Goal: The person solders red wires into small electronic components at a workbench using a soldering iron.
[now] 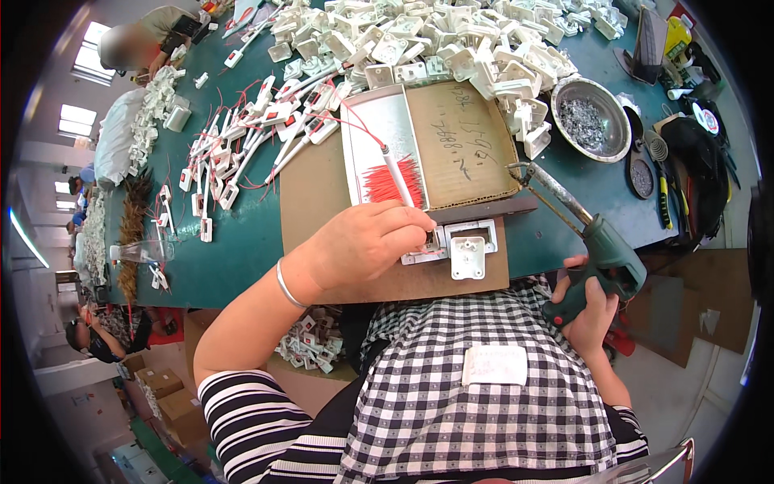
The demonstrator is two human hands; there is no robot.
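The worktop (234, 278) is deep green, the board (310, 206) on it plain brown, and the carton flap (463, 137) tan with dark handwriting. Bright red wires (403, 179) fan out beside a white stick (397, 175); the heaped housings (411, 36) and the bracket (468, 258) are white too. The soldering gun (609, 258) is dark green with a red button. The person's apron (419, 411) is black-and-white check, the sleeve (242, 411) black-and-white striped, the bangle (289, 284) silver.
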